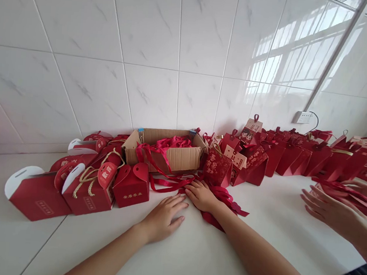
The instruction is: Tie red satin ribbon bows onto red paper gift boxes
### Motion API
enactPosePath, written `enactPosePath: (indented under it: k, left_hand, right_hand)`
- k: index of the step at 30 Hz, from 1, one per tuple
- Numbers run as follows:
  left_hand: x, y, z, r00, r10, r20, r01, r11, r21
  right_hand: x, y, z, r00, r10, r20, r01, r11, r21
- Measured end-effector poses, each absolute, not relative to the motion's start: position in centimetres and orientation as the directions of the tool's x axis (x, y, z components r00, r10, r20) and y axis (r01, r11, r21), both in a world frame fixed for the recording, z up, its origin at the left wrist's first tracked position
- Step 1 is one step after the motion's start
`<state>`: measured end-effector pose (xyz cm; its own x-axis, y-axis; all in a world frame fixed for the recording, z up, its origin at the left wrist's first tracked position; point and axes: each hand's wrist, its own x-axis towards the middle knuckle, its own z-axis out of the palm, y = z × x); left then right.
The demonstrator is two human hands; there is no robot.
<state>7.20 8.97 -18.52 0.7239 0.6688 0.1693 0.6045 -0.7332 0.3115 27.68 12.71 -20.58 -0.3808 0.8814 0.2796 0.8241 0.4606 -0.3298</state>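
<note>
My left hand lies on the white tabletop with its fingers stretched out and nothing in it. Just to its right, my right hand rests flat over a strand of the red ribbons, fingers extended. More loose ribbon spreads beneath and beyond my right wrist. Behind both hands stands an open cardboard box with a heap of red ribbon inside, some hanging over its front side. A small red gift box with gold lettering is left of the ribbons.
Red gift boxes with rope handles or white-lined flaps cluster at left. Several red gift bags line the tiled wall to the right. At far right, another person's hands are at a red gift box. A power strip is on the wall.
</note>
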Motion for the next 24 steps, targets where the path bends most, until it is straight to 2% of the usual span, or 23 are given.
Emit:
enactPosePath:
  k: [10, 14, 20, 24]
  left_hand:
    - [7.5, 9.3, -18.3, 0.718, 0.687, 0.114, 0.643, -0.716, 0.272]
    - [7.6, 9.4, -18.3, 0.718, 0.682, 0.139, 0.632, -0.723, 0.279]
    - [7.4, 9.9, -18.8, 0.727, 0.67, 0.151, 0.626, -0.736, 0.257]
    - [7.3, 10.2, -19.0, 0.731, 0.658, 0.182, 0.609, -0.749, 0.261]
  right_hand:
    - [27.6, 12.5, -19.8, -0.279, 0.88, 0.384, 0.829, 0.423, -0.366]
    - [27.7, 12.7, -19.5, -0.238, 0.869, 0.433, 0.836, 0.411, -0.365]
    - [28.2, 13.3, -20.1, -0.39, 0.841, 0.375, 0.794, 0.513, -0.326]
    - [28.3, 13.5, -20.4, -0.407, 0.841, 0.356, 0.789, 0.52, -0.327]
